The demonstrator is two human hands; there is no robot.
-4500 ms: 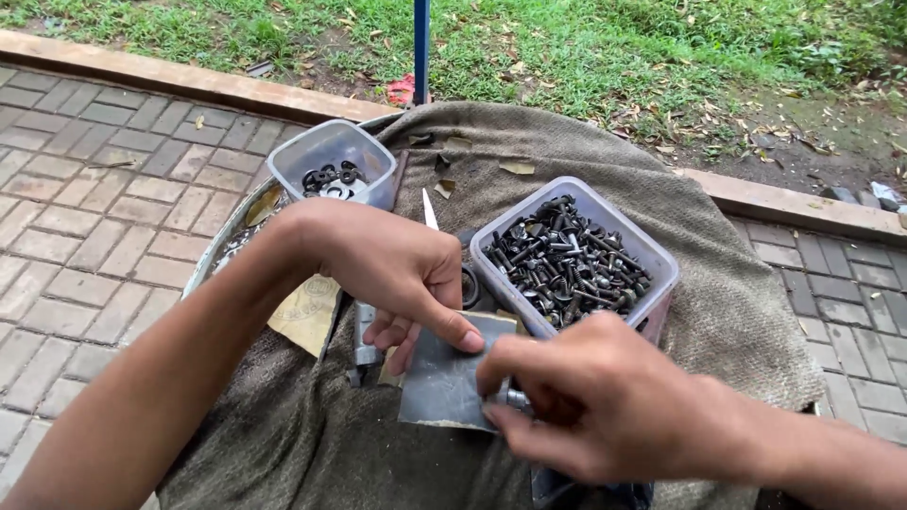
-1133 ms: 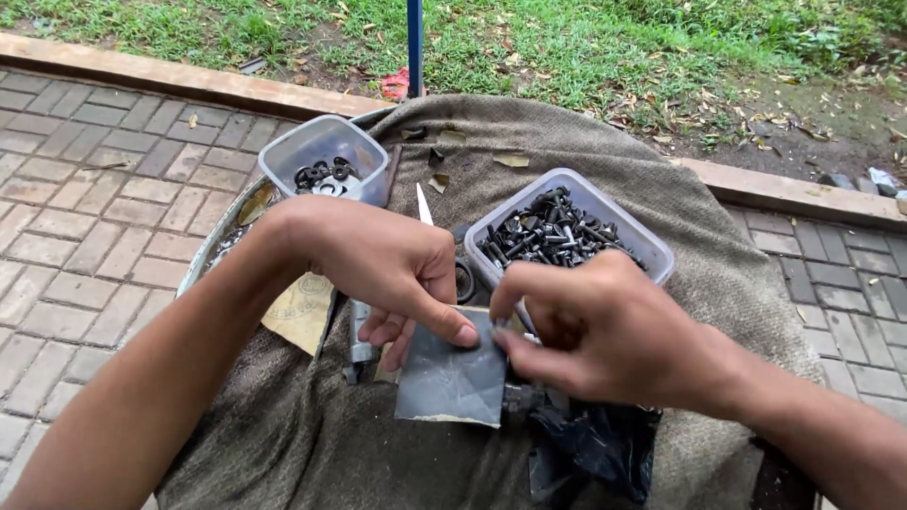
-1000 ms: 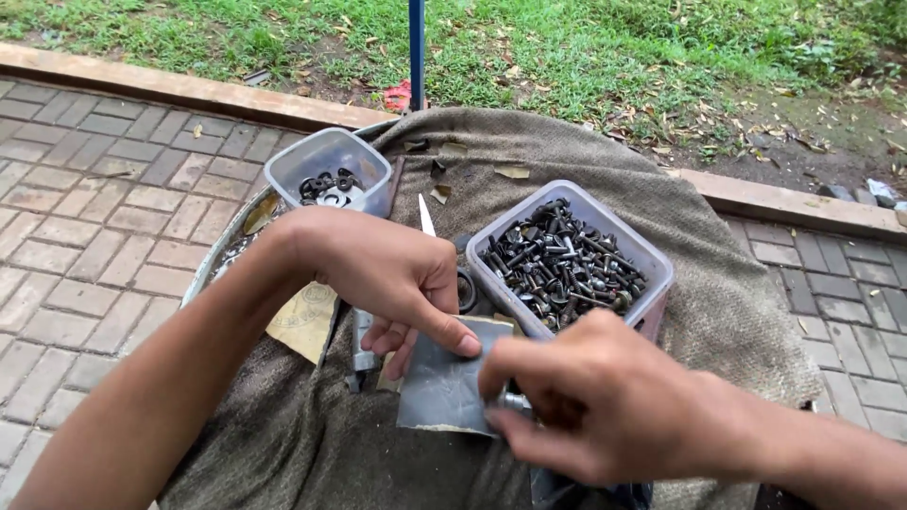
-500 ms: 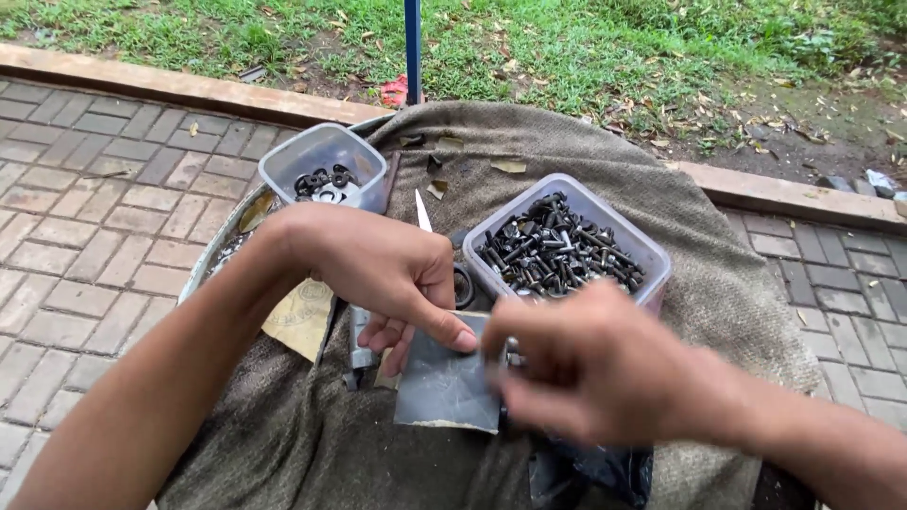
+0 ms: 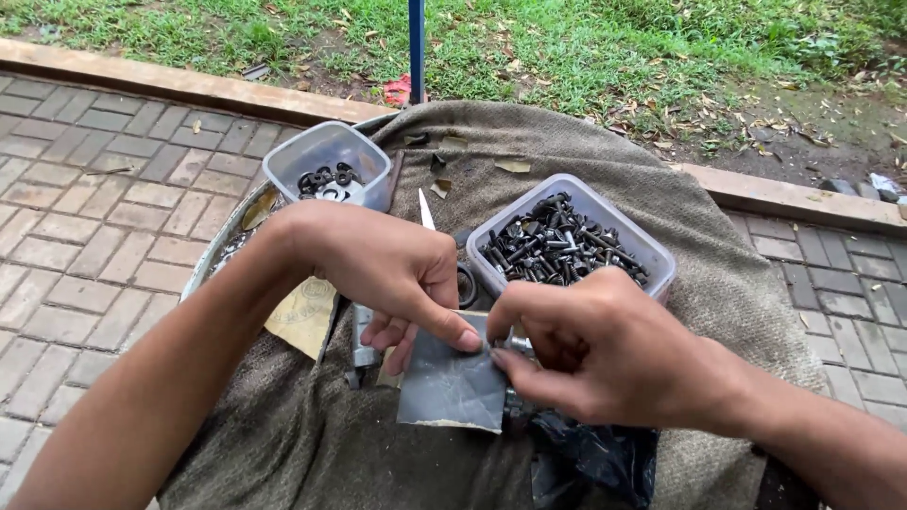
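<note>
The scene is set outdoors in even daylight, and the ground is paved with grey-brown brick pavers (image 5: 85, 217) laid in rows, seen on the left and again at the far right. The paving is bordered by a pale concrete kerb (image 5: 189, 83), beyond which a strip of grass (image 5: 567, 47) strewn with dry leaves is seen, with a patch of bare soil (image 5: 831, 123) towards the right. A blue post (image 5: 417, 47) is planted upright in the grass, and the round worktop is covered by a coarse brown-grey cloth (image 5: 605, 151).
</note>
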